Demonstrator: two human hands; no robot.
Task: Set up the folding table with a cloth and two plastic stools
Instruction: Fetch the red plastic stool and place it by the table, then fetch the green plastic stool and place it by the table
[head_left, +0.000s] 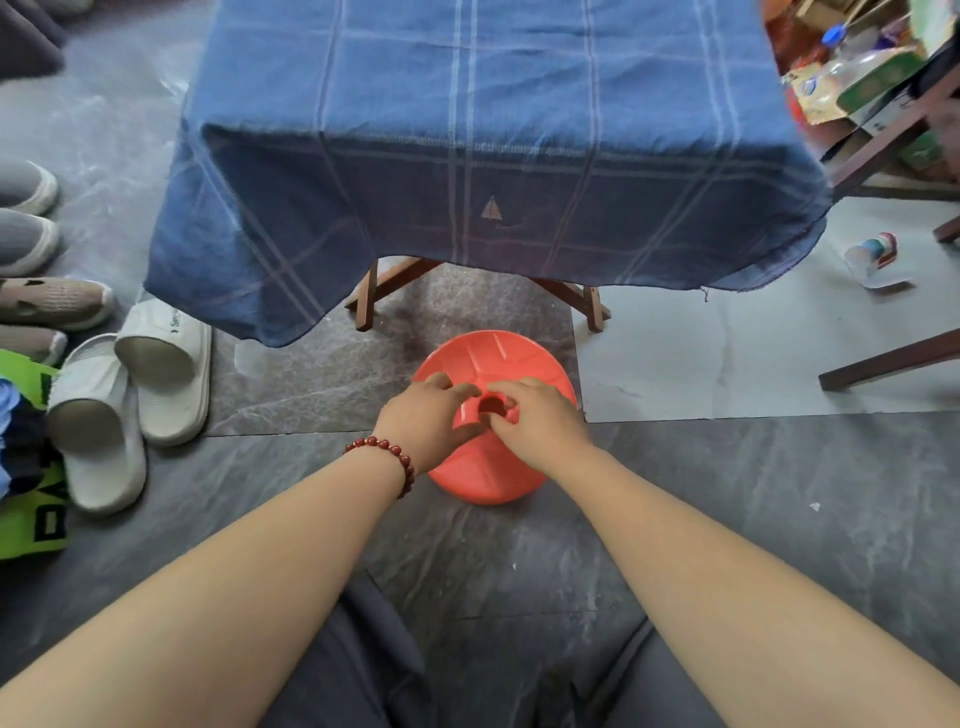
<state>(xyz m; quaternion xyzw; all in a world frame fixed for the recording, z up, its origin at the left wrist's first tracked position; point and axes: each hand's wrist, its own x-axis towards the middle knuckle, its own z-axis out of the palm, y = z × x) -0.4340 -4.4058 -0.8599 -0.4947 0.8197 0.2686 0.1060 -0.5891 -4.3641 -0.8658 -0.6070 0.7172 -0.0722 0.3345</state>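
Black block letters, cut off, seemingly "PA", are printed on the green bag (31, 467). Small print on a white slipper (166, 364) strap is illegible. A sailboat emblem is stitched on the cloth (492, 210).

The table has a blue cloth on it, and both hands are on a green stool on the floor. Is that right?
Not quite: the head view shows the stool is red, not green. The rest holds: a blue cloth covers the table, and the left hand and right hand are on the stool.
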